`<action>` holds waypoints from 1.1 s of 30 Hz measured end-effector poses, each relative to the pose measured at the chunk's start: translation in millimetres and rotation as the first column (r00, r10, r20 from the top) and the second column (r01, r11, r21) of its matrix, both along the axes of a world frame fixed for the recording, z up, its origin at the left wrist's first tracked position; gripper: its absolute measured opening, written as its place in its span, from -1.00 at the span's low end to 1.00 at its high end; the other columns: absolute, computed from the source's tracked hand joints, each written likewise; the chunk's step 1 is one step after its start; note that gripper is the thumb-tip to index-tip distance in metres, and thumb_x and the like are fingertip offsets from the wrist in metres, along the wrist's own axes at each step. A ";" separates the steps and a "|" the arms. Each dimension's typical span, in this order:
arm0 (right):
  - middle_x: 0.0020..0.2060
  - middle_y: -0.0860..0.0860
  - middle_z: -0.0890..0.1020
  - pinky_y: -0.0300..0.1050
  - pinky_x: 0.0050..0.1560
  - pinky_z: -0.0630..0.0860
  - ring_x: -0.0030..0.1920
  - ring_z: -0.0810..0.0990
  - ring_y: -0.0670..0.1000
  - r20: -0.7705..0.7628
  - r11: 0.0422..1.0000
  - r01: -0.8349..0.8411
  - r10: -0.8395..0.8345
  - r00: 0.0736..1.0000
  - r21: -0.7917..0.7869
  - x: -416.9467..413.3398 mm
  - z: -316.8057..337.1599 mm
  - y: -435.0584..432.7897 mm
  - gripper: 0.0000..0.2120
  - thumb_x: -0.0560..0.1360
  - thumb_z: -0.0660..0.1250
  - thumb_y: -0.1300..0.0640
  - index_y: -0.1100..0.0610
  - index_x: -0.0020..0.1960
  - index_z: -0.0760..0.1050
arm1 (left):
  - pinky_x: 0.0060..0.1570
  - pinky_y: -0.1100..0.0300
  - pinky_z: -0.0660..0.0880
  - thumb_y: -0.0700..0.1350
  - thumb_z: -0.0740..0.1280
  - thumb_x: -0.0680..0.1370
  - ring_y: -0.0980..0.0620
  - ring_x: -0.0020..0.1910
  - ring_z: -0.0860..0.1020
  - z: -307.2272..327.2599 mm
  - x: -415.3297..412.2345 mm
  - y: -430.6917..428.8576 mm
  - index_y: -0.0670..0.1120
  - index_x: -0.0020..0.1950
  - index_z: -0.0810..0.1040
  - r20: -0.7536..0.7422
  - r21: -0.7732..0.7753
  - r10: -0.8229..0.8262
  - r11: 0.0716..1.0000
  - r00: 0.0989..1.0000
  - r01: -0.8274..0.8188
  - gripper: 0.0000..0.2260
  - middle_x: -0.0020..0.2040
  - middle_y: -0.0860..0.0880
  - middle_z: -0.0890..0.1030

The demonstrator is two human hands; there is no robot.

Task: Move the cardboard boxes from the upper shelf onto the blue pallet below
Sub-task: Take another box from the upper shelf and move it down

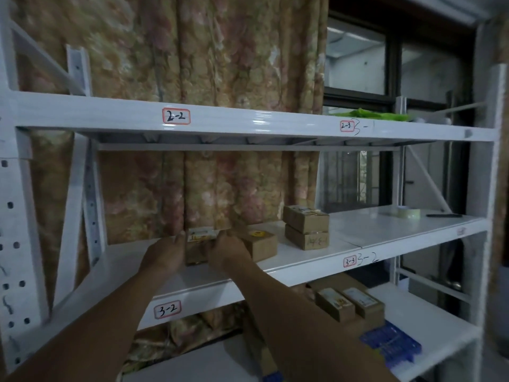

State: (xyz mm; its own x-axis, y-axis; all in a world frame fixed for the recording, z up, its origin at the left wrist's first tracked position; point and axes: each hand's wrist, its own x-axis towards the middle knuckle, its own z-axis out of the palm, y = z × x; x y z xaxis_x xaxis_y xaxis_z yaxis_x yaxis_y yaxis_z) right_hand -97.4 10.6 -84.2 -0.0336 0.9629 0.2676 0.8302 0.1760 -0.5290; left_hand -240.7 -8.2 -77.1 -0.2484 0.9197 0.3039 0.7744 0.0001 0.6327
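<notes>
While both hands clasp it, box point(199, 245) btwn left fingers point(180, 238) & right fingers point(224, 239), on shelf point(385, 232).

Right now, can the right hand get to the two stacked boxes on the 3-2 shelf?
Probably yes, once free. The right hand is gripping the box with the left hand; bare shelf fronts the stacked boxes.
</notes>
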 end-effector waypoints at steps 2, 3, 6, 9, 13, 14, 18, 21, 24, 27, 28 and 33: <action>0.35 0.21 0.47 0.05 0.25 0.46 0.31 0.49 0.24 -0.069 0.998 -0.005 0.001 0.998 -0.064 -5.2 -2.3 6.1 -0.44 0.64 0.11 -0.07 0.27 0.49 0.25 | 0.10 0.04 0.37 0.19 -0.04 0.67 -0.26 0.26 0.48 -1.7 5.3 13.0 -0.20 0.38 0.46 0.022 -0.005 -0.015 1.000 1.000 0.015 -0.43 0.33 -0.30 0.49; 0.34 0.20 0.49 0.02 0.23 0.47 0.30 0.51 0.23 -0.099 0.997 -0.022 0.015 0.995 -0.070 -6.5 -2.9 7.3 -0.47 0.64 0.11 -0.07 0.27 0.46 0.30 | 0.11 0.03 0.38 0.19 -0.03 0.67 -0.27 0.25 0.48 -3.5 7.2 19.9 -0.22 0.36 0.48 0.046 -0.018 -0.022 1.000 0.999 0.022 -0.42 0.32 -0.30 0.50; 0.25 0.24 0.57 0.01 0.17 0.49 0.23 0.56 0.26 -0.229 0.999 -0.041 0.036 0.973 -0.018 -7.9 -3.9 4.7 -0.52 0.64 0.15 -0.07 0.30 0.32 0.48 | 0.19 -0.03 0.43 0.18 0.08 0.65 -0.29 0.20 0.51 -11.5 10.2 40.1 -0.24 0.29 0.54 0.120 0.018 -0.014 1.000 0.993 0.012 -0.46 0.28 -0.32 0.53; 0.18 0.27 0.62 0.06 0.20 0.53 0.20 0.58 0.28 -0.353 0.999 0.020 -0.008 0.936 0.029 -3.0 4.0 -7.5 -0.55 0.63 0.21 -0.05 0.31 0.25 0.55 | 0.11 -0.10 0.45 0.12 0.24 0.61 -0.37 0.15 0.53 -13.3 11.6 45.3 -0.32 0.21 0.56 0.203 0.066 0.098 0.991 0.974 -0.114 -0.51 0.19 -0.39 0.55; 0.08 0.27 0.65 0.09 0.14 0.55 0.13 0.60 0.29 -0.462 0.990 0.096 -0.036 0.886 0.107 7.5 16.1 -22.2 -0.62 0.61 0.24 -0.02 0.29 0.15 0.61 | -0.01 -0.12 0.46 0.03 0.32 0.58 -0.41 0.10 0.55 0.0 15.5 37.2 -0.36 0.13 0.58 0.318 0.109 0.125 0.980 0.940 -0.168 -0.58 0.12 -0.42 0.57; 0.07 0.28 0.65 0.10 0.14 0.55 0.13 0.60 0.30 -0.486 0.985 0.118 -0.044 0.873 0.123 9.0 16.7 -25.3 -0.62 0.60 0.25 -0.01 0.29 0.14 0.61 | 0.00 -0.12 0.48 0.04 0.33 0.57 -0.40 0.08 0.56 2.4 16.0 33.9 -0.35 0.11 0.59 0.346 0.112 0.113 0.981 0.931 -0.161 -0.57 0.10 -0.41 0.58; 0.03 0.27 0.65 0.13 0.14 0.58 0.10 0.61 0.30 -0.596 0.974 0.189 -0.077 0.800 0.128 15.9 22.6 -49.8 -0.63 0.57 0.28 -0.01 0.29 0.13 0.61 | 0.02 -0.13 0.58 0.11 0.39 0.41 -0.30 -0.01 0.62 -4.7 22.5 23.5 -0.16 0.18 0.61 0.599 0.204 -0.044 0.974 0.799 -0.099 -0.55 0.07 -0.21 0.65; 0.03 0.21 0.66 -0.02 0.08 0.54 0.10 0.61 0.22 -0.621 0.963 0.248 -0.129 0.773 0.108 23.9 26.6 -68.9 -0.57 0.56 0.32 -0.09 0.27 0.16 0.61 | 0.02 -0.04 0.61 0.09 0.41 0.34 -0.15 -0.07 0.65 -12.3 25.4 35.1 0.12 0.25 0.58 0.702 0.230 -0.119 0.971 0.703 -0.066 -0.53 0.05 -0.02 0.68; -0.03 0.11 0.67 -0.05 0.06 0.54 0.03 0.61 0.13 -0.611 0.936 0.323 -0.176 0.771 0.138 39.5 25.7 -80.3 -0.61 0.53 0.36 -0.14 0.16 0.12 0.64 | 0.02 -0.04 0.62 -0.06 0.41 0.35 -0.11 -0.05 0.62 12.1 57.2 -24.5 -0.05 0.03 0.64 0.691 0.273 -0.204 0.962 0.693 0.011 -0.74 0.02 -0.02 0.65; -0.01 0.04 0.71 -0.09 0.02 0.57 0.00 0.64 0.06 -0.641 0.912 0.356 -0.151 0.752 0.203 67.6 24.2 -96.0 -0.69 0.54 0.38 -0.07 0.11 0.15 0.67 | 0.06 0.00 0.59 -0.17 0.38 0.40 -0.07 -0.02 0.60 21.1 93.4 -60.6 -0.04 -0.01 0.69 0.677 0.333 -0.312 0.938 0.667 0.099 -0.80 -0.04 0.02 0.65; -0.02 0.01 0.71 -0.11 0.01 0.56 -0.02 0.63 0.02 -0.654 0.904 0.368 -0.144 0.743 0.219 80.4 22.9 -102.3 -0.71 0.55 0.39 -0.05 0.09 0.16 0.68 | 0.05 0.00 0.60 -0.15 0.39 0.38 -0.06 -0.01 0.62 21.2 104.7 -66.8 -0.05 0.04 0.69 0.675 0.350 -0.340 0.929 0.655 0.121 -0.75 -0.04 0.02 0.67; -0.07 -0.03 0.74 -0.04 0.08 0.61 -0.04 0.67 0.00 -0.684 0.837 0.472 -0.173 0.709 0.278 157.2 13.1 -134.9 -0.76 0.52 0.42 -0.03 0.05 0.11 0.71 | -0.23 0.12 0.62 -0.11 0.46 0.50 0.03 -0.19 0.58 18.4 172.3 -94.6 -0.09 0.03 0.68 0.708 0.386 -0.418 0.904 0.569 0.184 -0.87 -0.18 0.03 0.60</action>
